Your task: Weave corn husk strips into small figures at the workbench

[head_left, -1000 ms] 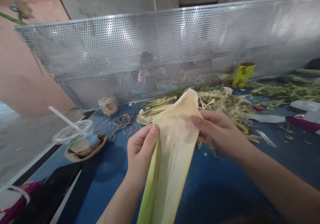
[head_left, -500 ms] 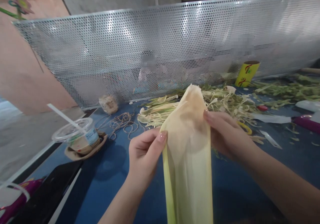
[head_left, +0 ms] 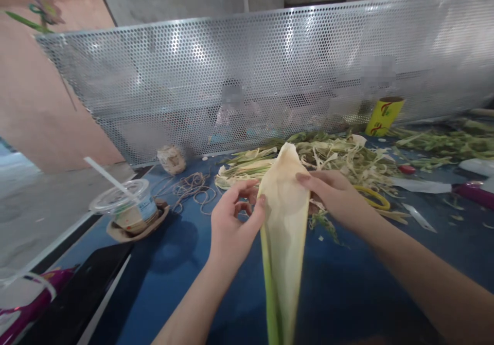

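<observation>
The right hand (head_left: pixel 337 196) pinches a corn husk (head_left: pixel 285 232), thumb on its pale inner face, probably to steady it; the left hand (head_left: pixel 234 227) curls loosely, thumb at the opposite edge, fingers parted from it, likely to guide that side. Above the blue tabletop (head_left: pixel 162 298), the corn husk's ragged tip points toward the perforated metal screen (head_left: pixel 185 88), its long axis running back toward the person.

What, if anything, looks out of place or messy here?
The twine lies in loose, tangled loops rather than wound up, near the drink cup; plant scraps litter the blue table. Nothing looks spilled.
</observation>
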Tool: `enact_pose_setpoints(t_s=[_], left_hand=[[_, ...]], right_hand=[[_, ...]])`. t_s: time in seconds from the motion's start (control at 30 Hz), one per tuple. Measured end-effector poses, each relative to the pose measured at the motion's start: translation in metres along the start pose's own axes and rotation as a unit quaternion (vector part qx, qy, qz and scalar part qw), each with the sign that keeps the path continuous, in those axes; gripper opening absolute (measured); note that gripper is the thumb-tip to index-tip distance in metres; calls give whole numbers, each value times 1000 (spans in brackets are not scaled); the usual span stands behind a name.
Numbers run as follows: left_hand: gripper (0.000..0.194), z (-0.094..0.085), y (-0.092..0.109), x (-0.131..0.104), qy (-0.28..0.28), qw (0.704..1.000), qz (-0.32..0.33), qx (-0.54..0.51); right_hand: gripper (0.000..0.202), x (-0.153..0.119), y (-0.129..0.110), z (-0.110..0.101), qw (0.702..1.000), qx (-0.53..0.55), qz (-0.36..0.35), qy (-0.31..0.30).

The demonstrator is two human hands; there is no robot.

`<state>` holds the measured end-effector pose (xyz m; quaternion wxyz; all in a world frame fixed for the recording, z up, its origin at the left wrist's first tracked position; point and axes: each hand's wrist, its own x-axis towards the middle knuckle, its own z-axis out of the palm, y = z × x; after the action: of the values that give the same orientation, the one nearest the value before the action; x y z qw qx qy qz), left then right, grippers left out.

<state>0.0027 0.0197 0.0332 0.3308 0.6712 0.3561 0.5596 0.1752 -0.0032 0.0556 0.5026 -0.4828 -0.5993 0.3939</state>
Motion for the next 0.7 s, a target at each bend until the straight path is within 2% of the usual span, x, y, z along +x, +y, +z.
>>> enact_pose_setpoints(t_s=[0.1,0.17,0.3,0.43,0.53,0.63,0.7], left_hand=[[25,2,-5,3,-3,999,-14,37],[22,2,-7,4,-6,998,-14,65],[23,0,-11,9,-22,993,-25,117],[28,-1,-16,13,-28,993,-87,81],[28,0,-19,13,-16,991,-122,46],[26,2,-20,12,-34,992,-111,53],[26,3,-20,10,-54,991,-100,69]], right_hand=[[46,1,-2,0,989,-146,15,-28],[48,0,-1,1,977,-204,16,-59],[41,0,7,3,978,-173,46,-109],[38,5,12,3,982,-128,68,-124],[26,9,11,2,986,-139,22,-89],[15,12,11,1,985,-157,-28,-63],[18,14,14,2,986,-151,-36,-65]])
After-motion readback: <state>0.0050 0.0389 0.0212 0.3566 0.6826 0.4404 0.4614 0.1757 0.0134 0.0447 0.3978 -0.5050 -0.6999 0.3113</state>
